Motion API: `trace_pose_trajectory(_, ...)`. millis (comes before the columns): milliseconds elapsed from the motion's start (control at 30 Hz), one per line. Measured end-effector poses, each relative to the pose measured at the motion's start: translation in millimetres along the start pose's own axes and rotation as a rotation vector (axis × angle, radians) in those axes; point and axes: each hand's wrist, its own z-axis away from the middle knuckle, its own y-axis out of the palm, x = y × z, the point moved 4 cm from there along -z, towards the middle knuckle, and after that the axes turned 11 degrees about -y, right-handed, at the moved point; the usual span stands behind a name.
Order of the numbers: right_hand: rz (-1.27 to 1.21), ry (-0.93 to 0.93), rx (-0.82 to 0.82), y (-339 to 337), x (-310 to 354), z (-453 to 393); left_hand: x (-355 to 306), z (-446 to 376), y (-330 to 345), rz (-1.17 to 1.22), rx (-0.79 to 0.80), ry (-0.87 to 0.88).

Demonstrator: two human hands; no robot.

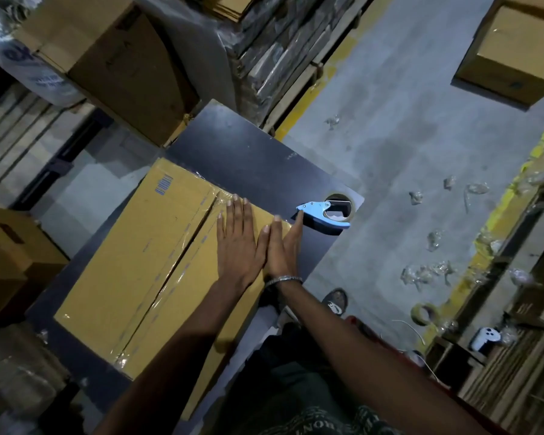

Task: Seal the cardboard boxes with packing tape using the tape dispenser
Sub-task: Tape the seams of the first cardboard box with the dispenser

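left hand (237, 243), right hand (285, 246): flat, fingers straight, gripping nothing | pressing taped yellow-brown cardboard box (145, 262) | blue tape dispenser (325, 211) beside on dark table (248, 164)

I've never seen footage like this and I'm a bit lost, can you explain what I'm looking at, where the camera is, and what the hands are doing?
The camera sits on a person's head, looking down at their own arms. Both hands lie flat on a cardboard box on a dark table: the left hand and right hand press down near the clear tape along its seam. Neither holds anything. The blue tape dispenser lies on the table just beyond the right fingertips.
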Motion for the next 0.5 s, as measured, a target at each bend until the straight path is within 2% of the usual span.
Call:
trace_pose_trajectory(100, -0.170, 0.063, -0.050, 1, -13, -13, 9, -2, -3, 0.025, 0.001, 0.050)
trace_pose_trajectory(200, -0.503, 0.343, 0.040, 6, -39, -29, 23, -4, -6, 0.033, 0.000, 0.097)
trace_pose_trajectory(267, -0.460, 0.364, 0.021, -5, -42, -40, 24, -4, -8, 0.047, -0.008, 0.114)
trace_pose_trajectory(333, -0.251, 0.224, -0.025, -16, -28, -44, 23, -3, -9, 0.063, -0.025, 0.100)
trace_pose_trajectory(433, 0.306, -0.406, -0.120, -27, 14, -30, 24, -1, -8, 0.095, -0.056, 0.071)
trace_pose_trajectory(467, 0.438, -0.595, -0.092, -20, 19, -24, 26, -1, -7, 0.107, -0.071, 0.048)
trace_pose_trajectory(500, 0.573, -0.705, -0.029, -11, 25, -18, 28, -1, -8, 0.119, -0.087, 0.016)
